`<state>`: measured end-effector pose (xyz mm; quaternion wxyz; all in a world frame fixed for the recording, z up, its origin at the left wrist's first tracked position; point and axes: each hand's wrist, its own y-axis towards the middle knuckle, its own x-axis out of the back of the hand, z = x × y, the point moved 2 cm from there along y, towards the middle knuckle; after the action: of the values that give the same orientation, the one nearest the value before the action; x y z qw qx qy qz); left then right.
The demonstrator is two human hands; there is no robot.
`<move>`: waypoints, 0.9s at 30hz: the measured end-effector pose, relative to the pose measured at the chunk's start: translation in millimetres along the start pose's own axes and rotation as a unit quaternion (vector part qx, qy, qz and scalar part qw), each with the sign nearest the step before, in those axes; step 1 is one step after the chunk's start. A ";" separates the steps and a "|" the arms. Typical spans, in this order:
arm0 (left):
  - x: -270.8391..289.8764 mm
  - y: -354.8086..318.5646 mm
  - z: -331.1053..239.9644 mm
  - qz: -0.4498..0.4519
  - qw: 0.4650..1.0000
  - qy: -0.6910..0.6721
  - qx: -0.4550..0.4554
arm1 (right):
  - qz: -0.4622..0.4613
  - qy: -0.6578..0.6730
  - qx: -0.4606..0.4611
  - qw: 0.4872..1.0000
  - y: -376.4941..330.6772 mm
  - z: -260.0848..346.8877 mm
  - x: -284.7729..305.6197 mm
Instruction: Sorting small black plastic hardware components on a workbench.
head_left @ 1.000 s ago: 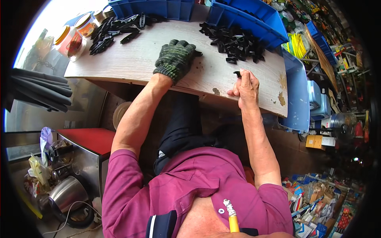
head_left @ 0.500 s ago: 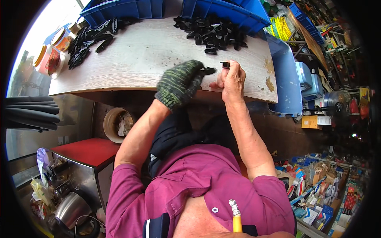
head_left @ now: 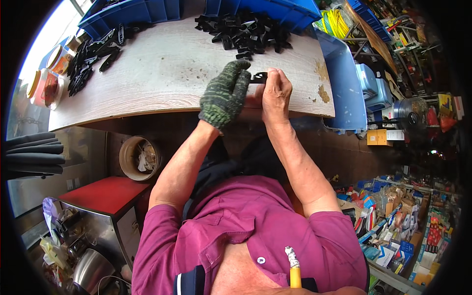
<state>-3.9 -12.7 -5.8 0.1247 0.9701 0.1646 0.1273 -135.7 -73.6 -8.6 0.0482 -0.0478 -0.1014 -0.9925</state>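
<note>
Worktable [head_left: 147,78], pale, chipped at right; left black heap [head_left: 91,64], right black heap [head_left: 246,34]. Gloved left hand [head_left: 225,93], bare right hand [head_left: 278,93]: apart a second ago, now together, pinching black pieces [head_left: 258,77] between them near the table's front; work now two-handed; joined or not, cannot tell.

The tabletop [head_left: 142,78] is matt, pale and wood-grained, worn into rough brown patches [head_left: 323,94] by its right edge. The glove [head_left: 219,107] on the left hand [head_left: 226,91] is coarse, matt knitted yarn. The held black piece [head_left: 259,77] looks like smooth plastic with a slight gloss, as do the loose black pieces [head_left: 248,34] near the far edge and the long black strips [head_left: 84,63] along the left edge. The blue crates [head_left: 140,14] at the far edge are ribbed plastic, the shirt [head_left: 290,236] matt cloth, the kettle [head_left: 93,269] shiny metal.
</note>
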 end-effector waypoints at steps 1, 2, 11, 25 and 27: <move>-8.3 0.6 1.6 -0.024 0.999 -0.020 -0.027 | -0.012 -0.111 0.141 0.984 3.8 2.1 -0.4; -17.4 -3.9 -0.8 -0.074 0.993 0.041 -0.080 | -0.011 0.045 -0.033 0.998 -0.8 -8.9 0.8; -6.3 -0.8 -0.3 -0.022 1.000 -0.016 -0.004 | -0.024 0.081 -0.039 0.996 1.1 -15.8 5.9; -31.6 -7.4 -14.3 -0.087 0.991 0.075 -0.073 | -0.044 0.043 0.019 0.998 0.3 -13.9 5.5; -29.4 -7.4 -10.9 -0.080 0.995 0.046 -0.023 | -0.027 -0.011 0.082 0.996 2.4 -11.0 2.0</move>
<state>-36.0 -14.0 -3.8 0.1493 0.9438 0.2443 0.1652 -138.3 -78.4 -18.6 0.0236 -0.0522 -0.1842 -0.9812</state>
